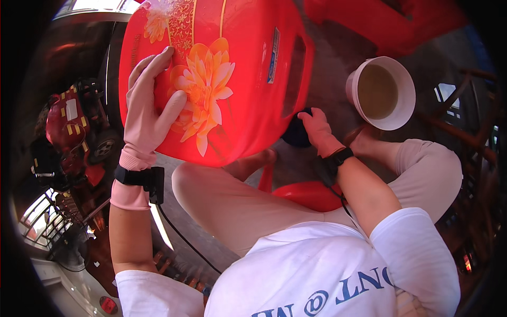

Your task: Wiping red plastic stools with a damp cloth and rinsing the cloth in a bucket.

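Observation:
A red plastic stool with printed orange flowers and gold trim is tilted up before me, its broad decorated face towards me. My left hand, in a pink rubber glove, lies on that face near its left edge and holds it, thumb spread from the fingers. My right hand, also in a pink glove, grips a dark blue cloth by the stool's lower right corner. Part of the cloth is hidden behind the stool. A slot-like opening and a sticker show on the stool's right side.
A white bucket of murky water stands on the grey floor, right of the stool. Another red plastic piece is beyond it. I sit on a red seat. At left is a red motor scooter; wooden furniture stands at right.

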Available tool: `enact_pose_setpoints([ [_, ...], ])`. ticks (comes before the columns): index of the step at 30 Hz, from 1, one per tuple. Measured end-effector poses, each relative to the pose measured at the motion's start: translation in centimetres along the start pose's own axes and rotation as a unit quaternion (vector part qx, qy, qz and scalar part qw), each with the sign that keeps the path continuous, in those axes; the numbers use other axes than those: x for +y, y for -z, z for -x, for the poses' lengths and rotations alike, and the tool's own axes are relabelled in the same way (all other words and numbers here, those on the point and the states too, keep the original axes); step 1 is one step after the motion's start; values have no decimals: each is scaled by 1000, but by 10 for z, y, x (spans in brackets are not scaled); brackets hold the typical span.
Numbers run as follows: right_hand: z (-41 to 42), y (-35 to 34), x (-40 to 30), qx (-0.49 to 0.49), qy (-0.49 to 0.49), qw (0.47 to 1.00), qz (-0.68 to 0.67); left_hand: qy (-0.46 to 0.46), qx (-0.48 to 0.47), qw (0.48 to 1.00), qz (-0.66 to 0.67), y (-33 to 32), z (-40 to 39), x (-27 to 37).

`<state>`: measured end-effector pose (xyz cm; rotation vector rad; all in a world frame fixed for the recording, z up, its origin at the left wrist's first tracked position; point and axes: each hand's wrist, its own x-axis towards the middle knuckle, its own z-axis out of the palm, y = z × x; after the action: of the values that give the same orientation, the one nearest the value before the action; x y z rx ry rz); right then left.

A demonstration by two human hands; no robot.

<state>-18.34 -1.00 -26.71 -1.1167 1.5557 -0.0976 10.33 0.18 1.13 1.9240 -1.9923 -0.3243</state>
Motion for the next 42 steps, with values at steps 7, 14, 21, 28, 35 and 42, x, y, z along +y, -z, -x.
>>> enact_pose_setpoints([
  [7,-57,66,-45,73,105,933,-335,-8,4,1000,-2,-1,0,2],
  [14,1,-11,17,23,73,997,15,-21,-10,1000,-15,-2,-3,4],
  [21,-4,24,10,-142,16,975,172,-5,-15,1000,-1,-2,1,3],
  [28,7,2,23,-93,-6,996,11,-12,-17,1000,-4,-7,-6,5],
  [35,26,34,-36,-170,49,984,28,-29,-8,999,-37,-6,-2,4],
  [42,35,50,-71,-249,72,965,-31,-48,5,997,-65,-4,1,4],
])
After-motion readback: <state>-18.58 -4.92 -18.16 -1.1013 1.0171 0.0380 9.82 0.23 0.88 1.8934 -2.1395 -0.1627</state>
